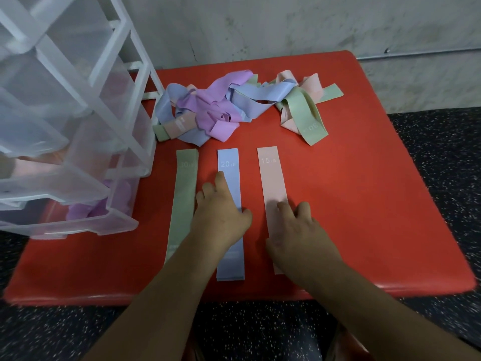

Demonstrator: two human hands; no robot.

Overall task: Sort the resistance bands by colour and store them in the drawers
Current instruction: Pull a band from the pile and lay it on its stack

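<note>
Three flattened bands lie side by side on the red table: a green band marked 30, a blue band marked 20, and a pink band marked 15. My left hand presses flat on the blue band. My right hand presses on the lower part of the pink band. A tangled heap of bands in purple, blue, green and pink lies behind them. The clear plastic drawer unit stands at the left; its bottom drawer is pulled out with purple bands inside.
A grey wall runs behind the table. Dark speckled floor surrounds the table on the right and in front. The right half of the table top is bare red surface. A drawer higher up holds pinkish bands, seen dimly through the plastic.
</note>
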